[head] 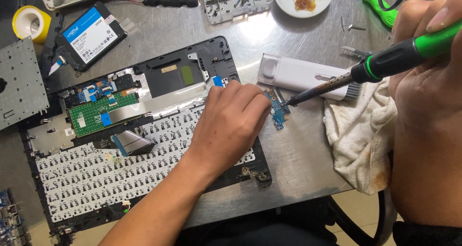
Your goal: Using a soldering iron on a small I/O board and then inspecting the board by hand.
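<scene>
Head view, looking down at a metal worktop (298, 154). Left hand (231, 123) lies palm down, fingers curled, fingertips pinning a small blue circuit board (279, 110) flat on the bare worktop, just off the right edge of an opened laptop base (144, 145). Right hand (428, 82) is wrapped tight around a soldering iron (385, 63) with a black and green handle; the shaft angles down to the left and the tip touches the board's upper edge, right beside the left fingertips.

Laptop base lies underside up: white keyboard backing across the lower part, green board and a silver strip above it, blue ribbon tabs near the top. Left forearm crosses its lower right corner.

Around it:
- white rectangular plastic case (298, 75) just behind the iron's shaft
- stained white rag (358, 135) under the right hand, hanging over the worktop edge
- black and blue solid-state drive (91, 37) at upper left, yellow tape roll (30, 22) beyond it
- white plate (303, 0) with brown residue at top centre
- loose screws (351, 25) near the top right
- grey metal plate (19, 82) at far left
</scene>
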